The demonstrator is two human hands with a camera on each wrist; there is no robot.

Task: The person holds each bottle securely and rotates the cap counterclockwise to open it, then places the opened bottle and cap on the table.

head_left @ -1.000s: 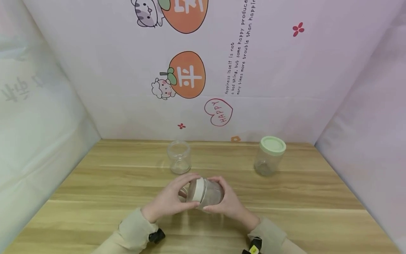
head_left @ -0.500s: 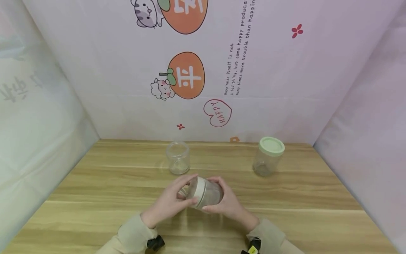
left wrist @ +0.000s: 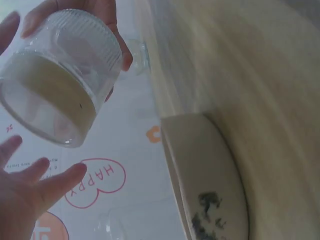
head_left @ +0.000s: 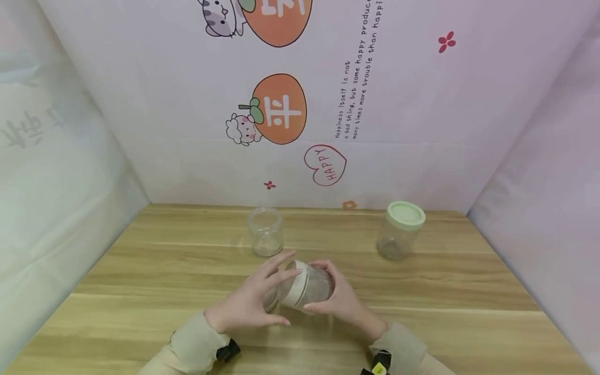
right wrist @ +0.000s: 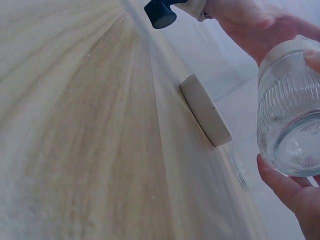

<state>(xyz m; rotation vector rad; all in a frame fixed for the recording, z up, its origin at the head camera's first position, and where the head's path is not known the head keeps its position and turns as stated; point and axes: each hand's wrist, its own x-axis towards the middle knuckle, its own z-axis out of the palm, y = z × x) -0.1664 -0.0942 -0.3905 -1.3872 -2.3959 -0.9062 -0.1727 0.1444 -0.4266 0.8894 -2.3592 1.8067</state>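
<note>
My right hand (head_left: 339, 299) grips a ribbed clear glass jar (head_left: 319, 287), tilted on its side above the table. Its cream-rimmed lid (head_left: 297, 284) faces left. Around that lid my left hand (head_left: 250, 299) spreads its fingers and thumb. In the left wrist view, the left fingers (left wrist: 55, 187) stand apart from the jar (left wrist: 82, 55); in the head view one finger overlaps the lid. A thick cream disc (left wrist: 207, 170), like a lid with dark marks, lies on the table; the right wrist view shows this disc (right wrist: 205, 110) too. My left hand and the jar largely hide it in the head view.
Toward the back left stands a clear glass jar (head_left: 266, 237) without a visible lid. Another jar (head_left: 396, 239), topped by a pale green lid (head_left: 405, 214), stands back right. The wooden table (head_left: 187, 245) meets a printed cloth wall (head_left: 398, 172) behind.
My left fingers and thumb have come off the jar's lid and spread wider. The right hand keeps its grip, and the jar stays tilted in almost the same place.
</note>
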